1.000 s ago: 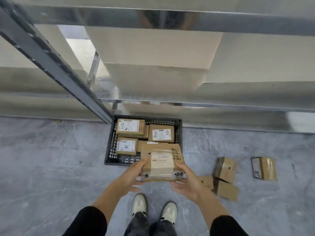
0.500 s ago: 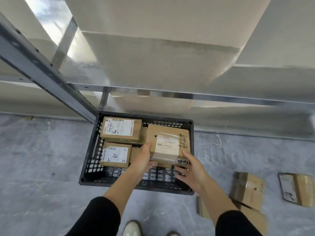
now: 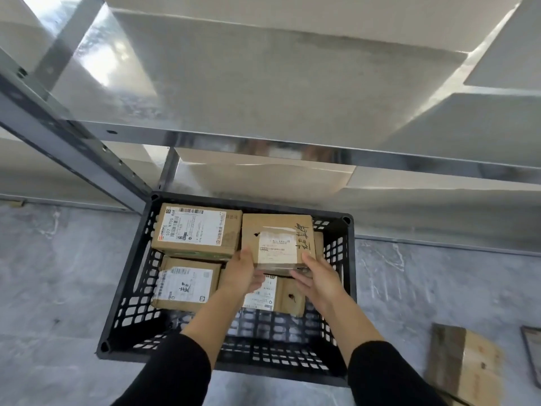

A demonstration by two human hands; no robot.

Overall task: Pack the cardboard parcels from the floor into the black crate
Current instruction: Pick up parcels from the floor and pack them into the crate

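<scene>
The black crate [image 3: 126, 303] stands on the grey floor against a metal rack. Inside, a large labelled parcel [image 3: 196, 230] lies at the back left, a smaller one [image 3: 187, 285] at the front left, and another [image 3: 281, 297] at the front right, partly hidden by my hands. At the back right a taped parcel with handwriting [image 3: 278, 235] sits on top of a lower parcel. My left hand [image 3: 241, 272] grips its near left corner and my right hand [image 3: 317, 273] its near right corner. Both thumbs lie on its top.
A cardboard parcel [image 3: 465, 367] lies on the floor to the right of the crate, and the edge of another parcel [image 3: 534, 353] shows at the frame's right border. The slanted rack upright [image 3: 73, 148] and shelf beam [image 3: 292, 148] rise just behind the crate.
Both hands carried the handwritten parcel from above the crate's near edge forward to its back right corner, onto another parcel. My view has moved closer to the crate.
</scene>
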